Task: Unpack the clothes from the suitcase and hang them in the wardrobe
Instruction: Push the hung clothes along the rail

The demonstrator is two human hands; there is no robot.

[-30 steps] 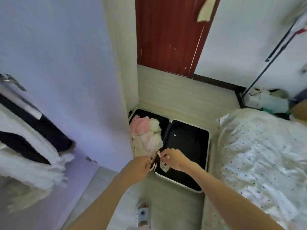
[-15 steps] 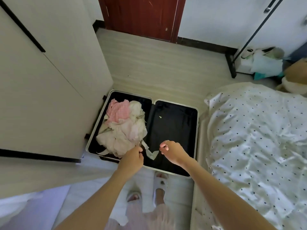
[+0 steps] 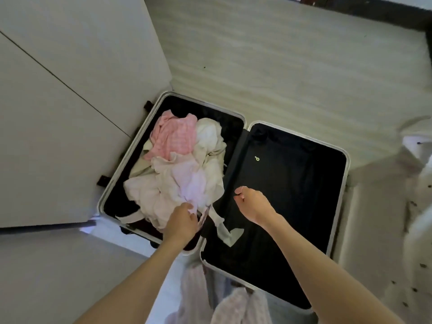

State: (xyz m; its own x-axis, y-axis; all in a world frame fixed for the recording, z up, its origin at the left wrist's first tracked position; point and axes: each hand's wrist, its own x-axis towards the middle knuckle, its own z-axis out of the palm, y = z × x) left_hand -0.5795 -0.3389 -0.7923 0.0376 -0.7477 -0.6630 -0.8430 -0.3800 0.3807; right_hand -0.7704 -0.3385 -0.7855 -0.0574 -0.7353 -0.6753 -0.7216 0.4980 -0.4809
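An open suitcase [image 3: 336, 146] with a silver rim and black lining lies flat on the floor. Its left half holds a heap of clothes: a pink checked garment [image 3: 174, 136] on top, cream pieces [image 3: 209, 136] beside it, and a pale pink garment [image 3: 187, 183] at the front. My left hand [image 3: 182, 222] is at the heap's near edge, fingers closed on the pale pink garment. My right hand [image 3: 253, 203] hovers over the empty right half, fingers loosely curled, holding nothing. A cream strap [image 3: 224, 226] trails across the hinge.
The white wardrobe door [image 3: 70, 113] stands close against the suitcase's left side. A bed with a dotted white cover [image 3: 416, 206] is at the right. Pale wood floor [image 3: 280, 54] stretches beyond the suitcase. My pink-clad legs [image 3: 233, 305] are at the bottom.
The view has dropped closer to the suitcase. My left hand has reached into the clothes heap and closed on the pale pink garment. My right hand has let the cream strap go and moved aside.
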